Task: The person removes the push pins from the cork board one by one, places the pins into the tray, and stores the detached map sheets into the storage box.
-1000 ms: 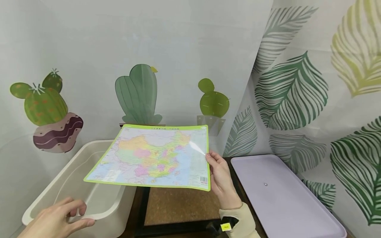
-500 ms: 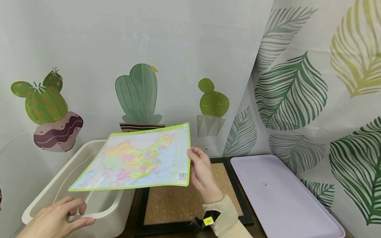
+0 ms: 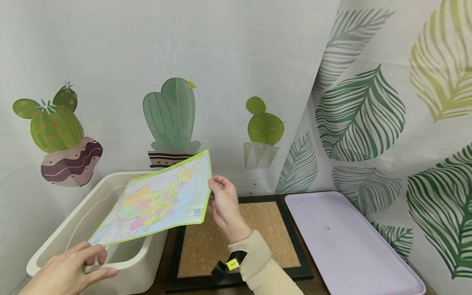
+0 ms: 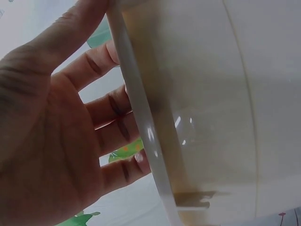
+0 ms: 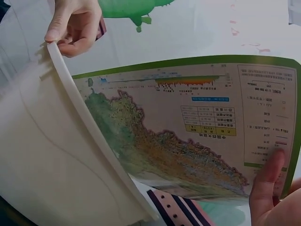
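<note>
A person's right hand (image 3: 224,201) pinches the right edge of a laminated map (image 3: 158,200), holding it tilted above a white plastic bin (image 3: 70,229). The left hand (image 3: 70,268) grips the bin's near rim, seemingly thumb outside and fingers inside. Right of the bin lie a cork board (image 3: 258,241) and a lilac tray (image 3: 346,246).

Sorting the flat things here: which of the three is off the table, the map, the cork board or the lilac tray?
The map: the right hand holds it tilted above the white bin. The others lie flat.
</note>
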Motion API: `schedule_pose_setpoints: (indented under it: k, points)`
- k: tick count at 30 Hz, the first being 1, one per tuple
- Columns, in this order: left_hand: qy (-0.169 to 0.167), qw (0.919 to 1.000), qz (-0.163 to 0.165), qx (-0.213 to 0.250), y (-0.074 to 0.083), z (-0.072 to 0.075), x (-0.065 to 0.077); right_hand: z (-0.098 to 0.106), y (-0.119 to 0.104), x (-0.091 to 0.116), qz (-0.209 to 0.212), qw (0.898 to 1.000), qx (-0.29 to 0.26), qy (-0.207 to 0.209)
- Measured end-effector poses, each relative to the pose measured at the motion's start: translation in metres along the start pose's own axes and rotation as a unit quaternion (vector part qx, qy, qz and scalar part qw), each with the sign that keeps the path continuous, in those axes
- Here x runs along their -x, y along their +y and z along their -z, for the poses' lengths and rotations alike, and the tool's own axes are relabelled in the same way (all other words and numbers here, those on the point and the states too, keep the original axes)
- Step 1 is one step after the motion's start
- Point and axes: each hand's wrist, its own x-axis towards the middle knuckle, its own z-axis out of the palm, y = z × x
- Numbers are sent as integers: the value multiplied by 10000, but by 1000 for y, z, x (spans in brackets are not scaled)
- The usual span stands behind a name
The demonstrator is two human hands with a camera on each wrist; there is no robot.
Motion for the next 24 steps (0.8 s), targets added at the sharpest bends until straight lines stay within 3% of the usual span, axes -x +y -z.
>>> schedule_pose_setpoints:
  k: [4, 10, 18, 24]
  points:
    - [-30, 10000, 42, 6, 0, 1, 1, -13, 9, -1, 19, 9999, 133, 7]
    - [-343, 9991, 237, -11, 0, 5, 0, -30, 25, -5, -20, 9995, 305, 52]
    - [-582, 9976, 363, -94, 0, 8, -3, -43, 41, -7, -104, 9980, 592, 210]
    - [-432, 9988, 247, -28, 2, 4, -3, -51, 53, -8, -110, 9964, 812, 206]
